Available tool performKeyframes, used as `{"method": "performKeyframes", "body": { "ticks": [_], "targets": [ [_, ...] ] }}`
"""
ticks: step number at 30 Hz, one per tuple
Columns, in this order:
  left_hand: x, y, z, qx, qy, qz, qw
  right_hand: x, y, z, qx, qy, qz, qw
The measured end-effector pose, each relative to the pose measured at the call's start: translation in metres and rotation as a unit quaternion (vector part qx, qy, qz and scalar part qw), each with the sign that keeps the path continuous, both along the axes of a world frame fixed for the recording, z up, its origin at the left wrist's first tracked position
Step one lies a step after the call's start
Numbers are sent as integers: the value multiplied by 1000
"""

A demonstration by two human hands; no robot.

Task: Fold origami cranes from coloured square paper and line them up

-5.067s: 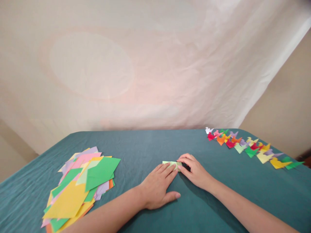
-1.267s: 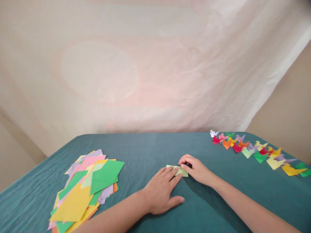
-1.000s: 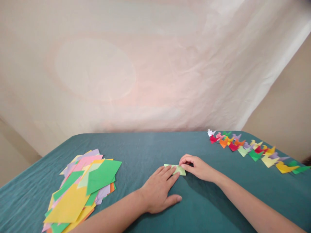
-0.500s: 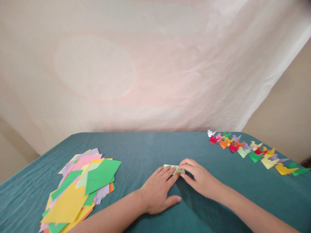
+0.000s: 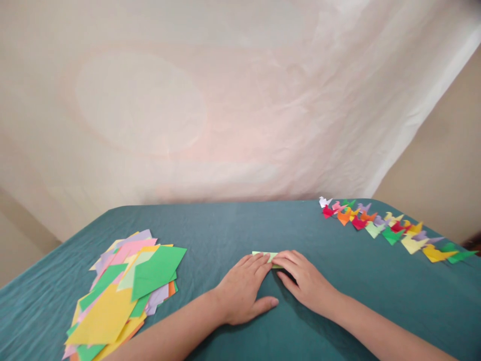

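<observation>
A small light-green folded paper (image 5: 265,255) lies on the teal tablecloth (image 5: 225,225) near the middle of the table. My left hand (image 5: 244,288) lies flat, fingers stretched out, with its fingertips on the paper's near left part. My right hand (image 5: 304,281) rests beside it, fingers bent and pressed together onto the paper's right end, covering most of it. Only the paper's far left strip shows between the two hands.
A loose pile of coloured paper squares (image 5: 124,286) lies at the left near the table's front edge. A row of several small folded paper figures (image 5: 387,230) runs along the far right edge. A pale cloth backdrop (image 5: 225,100) hangs behind the table.
My right hand has slid left and nearer along the paper, from pinching its right end to pressing over it. My left hand has stayed in place.
</observation>
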State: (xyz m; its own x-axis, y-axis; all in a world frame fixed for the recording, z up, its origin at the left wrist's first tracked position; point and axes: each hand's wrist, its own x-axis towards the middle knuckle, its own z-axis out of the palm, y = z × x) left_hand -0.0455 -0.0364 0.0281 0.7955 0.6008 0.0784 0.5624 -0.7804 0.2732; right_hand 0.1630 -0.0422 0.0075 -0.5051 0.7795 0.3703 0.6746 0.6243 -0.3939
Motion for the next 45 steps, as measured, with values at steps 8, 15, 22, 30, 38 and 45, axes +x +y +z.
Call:
{"method": "performKeyframes", "body": {
  "ticks": [8, 15, 22, 30, 38, 45],
  "targets": [
    [-3, 1, 5, 1, 10, 22, 1000, -3, -6, 2, 67, -139, -15, 988],
    [-5, 2, 4, 26, 23, 16, 999, -3, -6, 4, 88, -186, -10, 979],
    [-7, 3, 6, 42, 34, 3, 999, -3, -8, 2, 106, -205, -4, 973],
    [-9, 5, 8, 44, 42, -9, 998, -2, -7, 1, 112, -195, 10, 974],
    [-9, 6, 6, 41, 46, -7, 998, -5, -8, 5, 109, -202, 9, 973],
    [-9, 8, 5, 46, 52, -11, 998, -4, -9, 6, 117, -204, -3, 972]
  ]
}}
